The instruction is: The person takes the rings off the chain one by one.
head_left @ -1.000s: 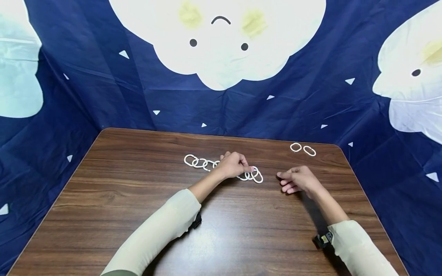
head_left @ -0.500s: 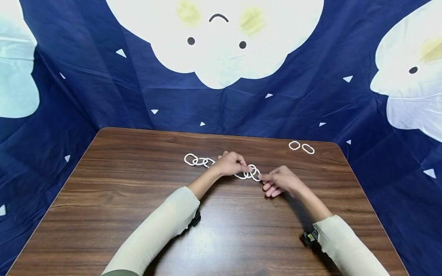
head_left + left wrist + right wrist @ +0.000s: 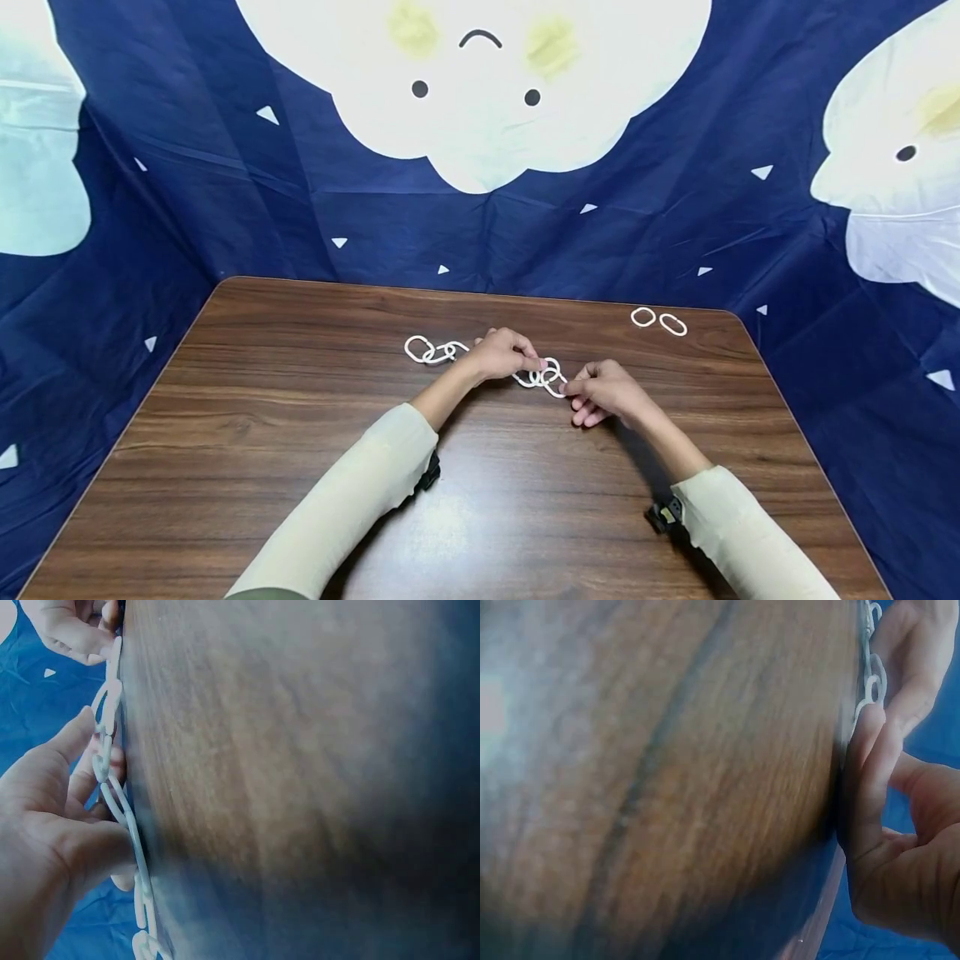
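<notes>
A chain of white oval plastic links [image 3: 418,337] runs across the table, its middle covered by my left hand [image 3: 501,354] in the head view. Thumb and fingers of that hand pinch a link [image 3: 110,705] near the chain's right part. My right hand [image 3: 609,390] holds the last link [image 3: 553,394] at the right end by its rim, between thumb and forefinger. In the left wrist view the links hang together in a row past the left palm. The right wrist view has the right fingers close over the tabletop, the chain leading away beyond them.
Two loose white links, one rounder [image 3: 642,309] and one oval [image 3: 673,332], lie at the back right of the brown wooden table [image 3: 480,517]. A blue cloth [image 3: 247,217] with clouds hangs behind and beside the table.
My right hand has moved left from beside the chain and taken hold of its right end link. The left hand stays about in place; the chain's left end has shifted slightly right.
</notes>
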A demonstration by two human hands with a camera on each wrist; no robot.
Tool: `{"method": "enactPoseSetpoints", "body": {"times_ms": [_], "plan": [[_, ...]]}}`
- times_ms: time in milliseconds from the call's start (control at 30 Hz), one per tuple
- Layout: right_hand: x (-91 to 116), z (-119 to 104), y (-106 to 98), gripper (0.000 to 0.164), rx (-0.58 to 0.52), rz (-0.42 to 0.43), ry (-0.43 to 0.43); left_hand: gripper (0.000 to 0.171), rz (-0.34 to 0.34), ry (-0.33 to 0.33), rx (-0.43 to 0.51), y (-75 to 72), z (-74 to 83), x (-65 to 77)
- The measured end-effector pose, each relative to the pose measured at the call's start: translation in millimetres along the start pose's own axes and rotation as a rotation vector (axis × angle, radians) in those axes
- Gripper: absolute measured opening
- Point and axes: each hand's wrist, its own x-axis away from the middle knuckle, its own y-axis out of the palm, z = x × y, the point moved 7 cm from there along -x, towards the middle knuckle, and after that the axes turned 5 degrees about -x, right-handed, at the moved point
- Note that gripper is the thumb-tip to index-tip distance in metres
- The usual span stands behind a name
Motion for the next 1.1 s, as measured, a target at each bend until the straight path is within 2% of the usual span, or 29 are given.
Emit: {"method": "enactPoseSetpoints", "body": {"times_ms": [133, 300, 533, 667, 900, 1100], "plan": [[0, -4, -1, 0.017, 0.027, 0.015, -0.057, 0.016, 0.003, -0.005, 0.008, 3.7, -5.6, -8.5], [1, -10, 1, 0.018, 0.061, -0.012, -0.129, 0.016, 0.009, -0.034, 0.010, 8.5, -13.3, -17.8], [-2, -9, 4, 0.025, 0.088, -0.047, -0.163, 0.014, 0.008, -0.035, 0.012, 8.4, -12.1, -16.9], [-3, -8, 4, 0.022, 0.111, -0.040, -0.187, 0.015, 0.003, -0.020, 0.016, 10.6, -15.8, -21.1], [-2, -7, 4, 0.016, 0.167, -0.049, -0.196, 0.017, 0.024, 0.000, 0.061, 15.8, -31.1, -35.8], [1, -10, 4, 0.013, 0.197, -0.076, -0.263, 0.024, 0.058, -0.002, 0.059, 14.5, -33.9, -37.8]]}}
